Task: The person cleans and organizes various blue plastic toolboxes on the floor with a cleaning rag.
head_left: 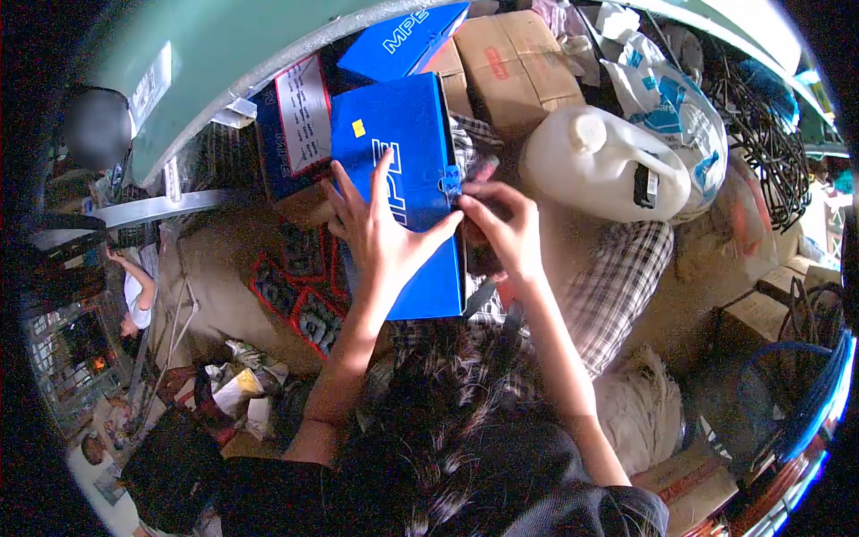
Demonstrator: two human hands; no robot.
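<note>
A blue cardboard box (394,116) with white "MPE" lettering and a small yellow sticker rests across my lap. Spread over its top, my left hand (380,228) is open, with the thumb reaching toward the box's right edge. At that edge a small blue label (450,179) with dark marks sticks out. My right hand (503,219) is closed in a pinch beside it, thumb and forefinger touching its lower end. The fingertips partly hide the exact spot they grip.
More blue MPE boxes (403,40) and a brown carton (514,67) stand ahead. A white plastic jug (582,161) lies on the right. Red-edged trays of dark parts (309,309) sit at left, below a green metal edge (224,80). Another person (136,295) is far left.
</note>
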